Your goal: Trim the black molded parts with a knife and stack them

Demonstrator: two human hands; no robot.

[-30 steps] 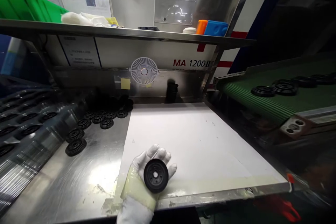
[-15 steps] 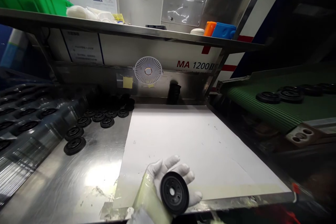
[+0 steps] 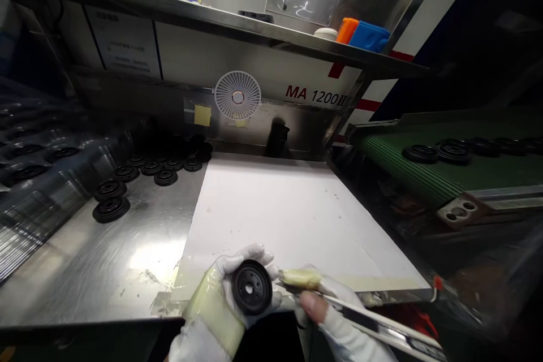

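My left hand (image 3: 231, 263), in a white glove with yellowish wrap at the wrist, cradles a black round wheel-like part (image 3: 251, 287). The part has a raised rim, a recessed face and a small light hole at its centre. Just right of it, my right hand (image 3: 335, 311) grips a utility knife (image 3: 382, 325) with a pale handle. Its tip points left towards the part; whether they touch I cannot tell. Yellow wrap covers the right index finger, and the thumb tip is bare.
Several similar black parts (image 3: 111, 209) sit at the left on the metal table (image 3: 139, 237), beside clear plastic trays (image 3: 63, 192). White paper (image 3: 263, 203) covers the middle. More parts lie on a green conveyor (image 3: 390, 164) at right. A small fan (image 3: 237, 96) is below the shelf (image 3: 203, 22).
My right hand has come into view from the lower right with the utility knife. My left hand and the part have shifted left and slightly up; the camera view has tilted.
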